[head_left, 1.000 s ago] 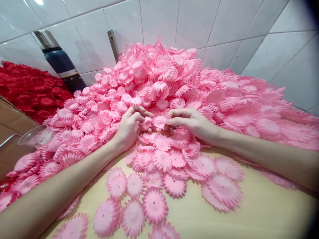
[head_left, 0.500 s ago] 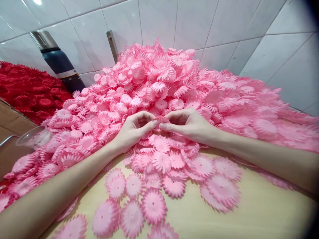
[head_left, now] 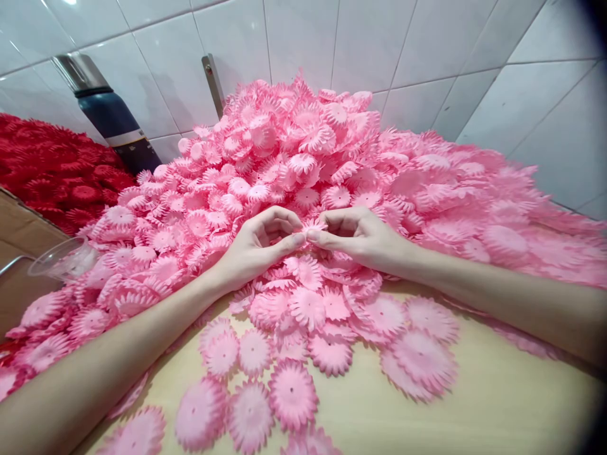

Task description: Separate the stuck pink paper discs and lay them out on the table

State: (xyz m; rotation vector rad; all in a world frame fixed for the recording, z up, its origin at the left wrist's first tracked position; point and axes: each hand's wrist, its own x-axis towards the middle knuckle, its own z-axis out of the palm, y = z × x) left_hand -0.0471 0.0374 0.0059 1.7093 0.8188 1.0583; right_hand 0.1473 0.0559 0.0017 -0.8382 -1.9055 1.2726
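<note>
A small pink fabric flower piece [head_left: 313, 225] is pinched between my two hands at the centre. My left hand [head_left: 258, 243] holds its left side between thumb and fingers. My right hand [head_left: 363, 237] grips the right side, thumb tip close to the left thumb tip. Behind and around both hands rises a large heap of pink fabric flower pieces [head_left: 303, 164]. Below them, several round scalloped pink pieces [head_left: 293, 390] with small centre holes lie flat on the pale tabletop [head_left: 370, 414].
A pile of red flower pieces [head_left: 57, 170] lies at the left, beside a dark blue bottle [head_left: 114, 123] leaning against the tiled wall [head_left: 303, 38]. A clear plastic cup [head_left: 59, 262] and a cardboard box [head_left: 23, 237] are at the left edge.
Both thumb tips have moved closer together, and the held pink piece now shows its fringed edge above them. A loose piece just below the hands has shifted slightly.
</note>
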